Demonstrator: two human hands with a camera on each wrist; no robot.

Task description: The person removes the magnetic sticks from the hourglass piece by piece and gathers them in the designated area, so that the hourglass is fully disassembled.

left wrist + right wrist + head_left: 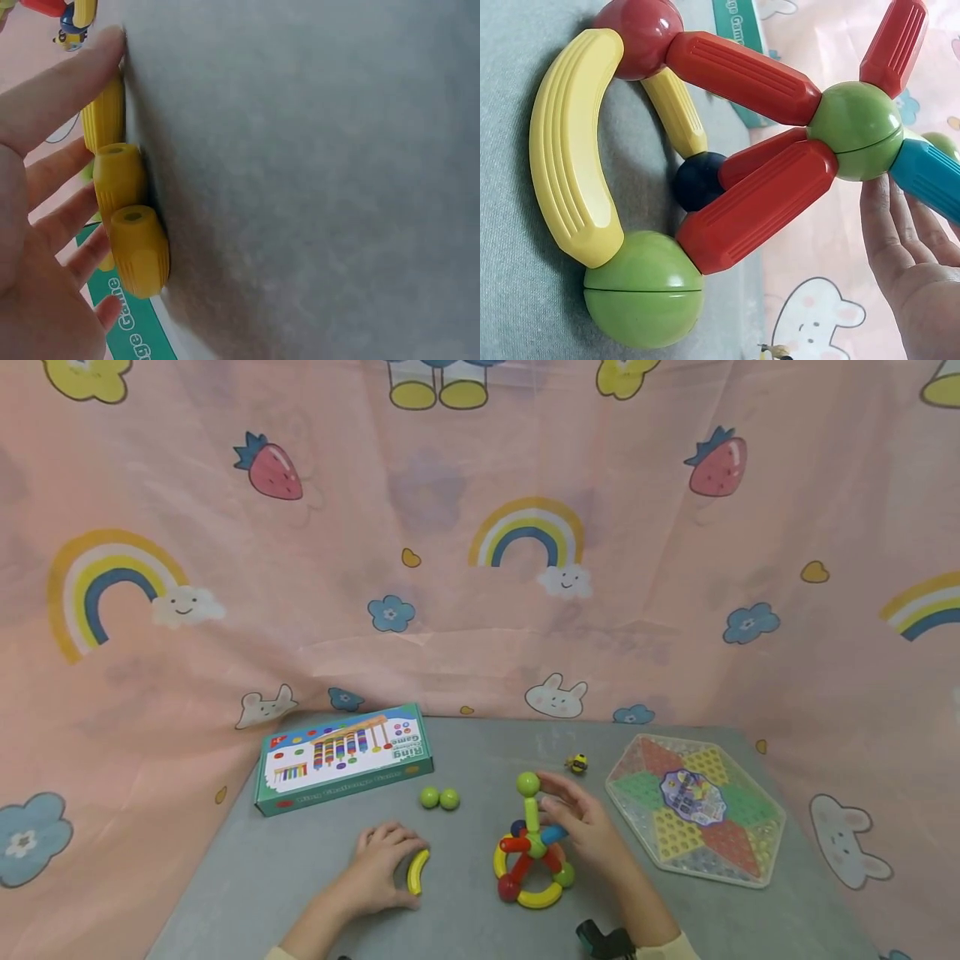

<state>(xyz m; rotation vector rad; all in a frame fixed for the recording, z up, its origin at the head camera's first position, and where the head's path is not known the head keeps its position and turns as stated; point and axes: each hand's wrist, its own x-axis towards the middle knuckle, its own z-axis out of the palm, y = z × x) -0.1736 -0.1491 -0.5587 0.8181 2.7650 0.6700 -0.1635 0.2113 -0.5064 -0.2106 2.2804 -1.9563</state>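
My left hand [386, 868] rests low at the table's left, its thumb and fingers around a yellow curved stick [417, 872]. In the left wrist view, more short yellow pieces [140, 251] lie against its loosely extended fingers. My right hand [592, 827] is beside a magnetic stick-and-ball model, its relaxed fingers reaching behind the upright green stick [532, 816]. Yellow curved sticks [570, 150] and balls form the model's base. Red sticks [761, 206] rise to a central green ball [859, 127], where a blue stick [934, 180] points toward that hand. Another green ball [528, 784] tops the model.
Two loose green balls [439, 798] lie near a green-edged game box [345, 760] at the back left. A small bee figure [577, 764] stands behind the model. To the right lies a hexagonal checkers board [697, 810]. A dark object [603, 941] appears by the right wrist.
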